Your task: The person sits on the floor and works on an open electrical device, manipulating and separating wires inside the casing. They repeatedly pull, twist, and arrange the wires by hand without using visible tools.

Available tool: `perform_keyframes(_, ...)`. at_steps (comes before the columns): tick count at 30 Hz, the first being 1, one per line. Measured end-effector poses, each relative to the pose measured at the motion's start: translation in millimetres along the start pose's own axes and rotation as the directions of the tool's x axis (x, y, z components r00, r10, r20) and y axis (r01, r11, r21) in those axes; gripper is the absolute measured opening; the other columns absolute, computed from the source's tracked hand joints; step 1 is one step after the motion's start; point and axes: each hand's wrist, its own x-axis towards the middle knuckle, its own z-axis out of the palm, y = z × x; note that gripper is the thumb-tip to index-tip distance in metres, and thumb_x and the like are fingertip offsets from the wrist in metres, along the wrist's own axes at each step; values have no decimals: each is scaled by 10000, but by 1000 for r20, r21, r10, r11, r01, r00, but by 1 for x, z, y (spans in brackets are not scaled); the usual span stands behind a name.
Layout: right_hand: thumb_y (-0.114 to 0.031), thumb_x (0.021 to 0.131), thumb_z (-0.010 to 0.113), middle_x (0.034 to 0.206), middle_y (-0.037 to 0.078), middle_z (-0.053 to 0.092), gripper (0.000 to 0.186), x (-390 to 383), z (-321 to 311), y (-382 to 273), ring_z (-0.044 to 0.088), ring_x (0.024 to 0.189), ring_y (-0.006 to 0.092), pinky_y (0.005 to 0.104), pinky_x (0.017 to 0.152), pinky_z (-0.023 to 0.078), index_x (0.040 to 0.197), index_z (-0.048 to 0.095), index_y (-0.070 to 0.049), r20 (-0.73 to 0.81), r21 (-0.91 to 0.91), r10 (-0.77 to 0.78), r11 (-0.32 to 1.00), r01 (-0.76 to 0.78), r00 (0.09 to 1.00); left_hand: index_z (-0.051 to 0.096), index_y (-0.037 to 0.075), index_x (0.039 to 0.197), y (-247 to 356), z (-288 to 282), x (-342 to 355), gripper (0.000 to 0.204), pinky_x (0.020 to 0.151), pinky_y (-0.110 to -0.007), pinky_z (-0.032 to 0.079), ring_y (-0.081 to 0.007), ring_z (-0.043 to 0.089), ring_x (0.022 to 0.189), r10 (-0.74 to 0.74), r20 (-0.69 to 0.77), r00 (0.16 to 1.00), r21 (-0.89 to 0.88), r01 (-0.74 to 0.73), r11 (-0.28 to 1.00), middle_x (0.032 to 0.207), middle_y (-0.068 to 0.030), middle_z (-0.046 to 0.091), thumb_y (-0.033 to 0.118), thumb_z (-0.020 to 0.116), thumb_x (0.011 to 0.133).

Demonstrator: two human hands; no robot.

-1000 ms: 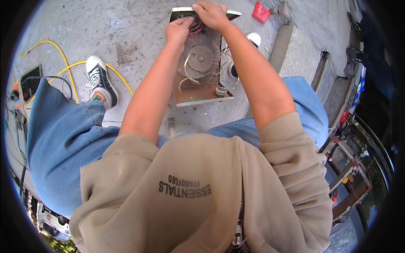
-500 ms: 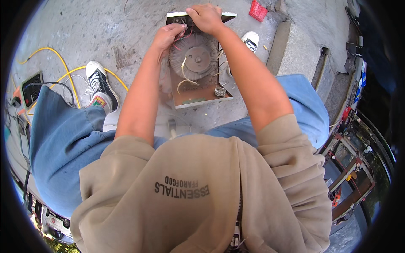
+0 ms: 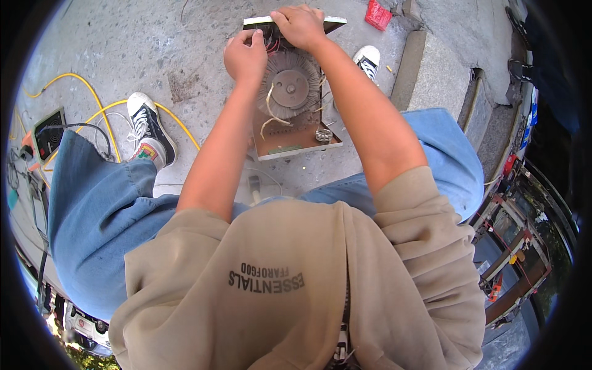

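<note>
An opened electrical unit stands on the concrete between my feet. Its rusty metal chassis carries a round, wire-wound toroidal transformer with a flat disc at its centre. At the far end rises a dark panel with a white edge. My right hand is closed over the top of this panel, thumb on the near side. Beside the panel's left end, my left hand pinches thumb and finger together; whatever it holds is too small to make out. Red wires run between the hands, and pale loose leads lie across the transformer.
Yellow cable loops over the ground at left, near a black-and-orange box. A red wrapper lies at the far right, beside a stone kerb. A handled tool lies close to me. Metal frames stand at right.
My left hand has drawn back from the wires behind the panel to the panel's left end, rotating at the wrist. My right hand keeps its hold on the panel.
</note>
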Motion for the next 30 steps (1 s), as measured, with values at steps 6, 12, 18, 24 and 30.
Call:
perform_keyframes(6, -417, 954, 418, 1061, 34, 690, 395, 0, -4, -6, 547, 1087, 248, 437, 976, 284, 994, 731, -181, 11, -2, 12, 1000, -12, 1000, 694, 7, 828, 13, 2, 7, 242, 540, -225, 382, -90, 504, 566, -300, 263, 917, -528, 397, 751, 691, -18, 619, 222, 622, 914)
perform_keyframes(12, -428, 958, 416, 1076, 34, 683, 402, -3, -1, -4, 545, 1083, 255, 438, 978, 281, 994, 732, -183, -39, -9, -9, 1000, 8, 999, 618, 23, 747, 24, -4, 6, 241, 535, -249, 358, -65, 451, 587, -356, 267, 895, -589, 444, 675, 681, 18, 563, 184, 607, 927)
perform_keyframes(18, -443, 971, 401, 1080, 41, 677, 413, -7, -14, -9, 533, 1095, 271, 445, 982, 275, 1008, 724, -188, 66, -44, -8, 999, 11, 998, 594, 11, 748, 16, 7, -8, 267, 562, -304, 397, -95, 473, 597, -239, 93, 967, -464, 255, 848, 651, -15, 563, 211, 599, 925)
perform_keyframes(24, -453, 978, 382, 1099, 42, 673, 427, -5, -14, -11, 530, 1111, 277, 460, 977, 276, 1039, 714, -191, 91, -46, 13, 999, -9, 996, 579, 43, 802, 18, 7, -5, 242, 490, -243, 323, -60, 397, 538, -342, 162, 926, -572, 371, 732, 611, 40, 461, 217, 534, 964)
perform_keyframes(30, -458, 975, 380, 1107, 44, 669, 430, -5, -11, -10, 529, 1117, 275, 465, 971, 283, 1049, 709, -191, 47, -37, 5, 999, -4, 999, 559, 36, 891, 11, 1, -13, 233, 480, -231, 285, -64, 351, 523, -217, 336, 917, -583, 383, 717, 640, 39, 444, 227, 458, 978)
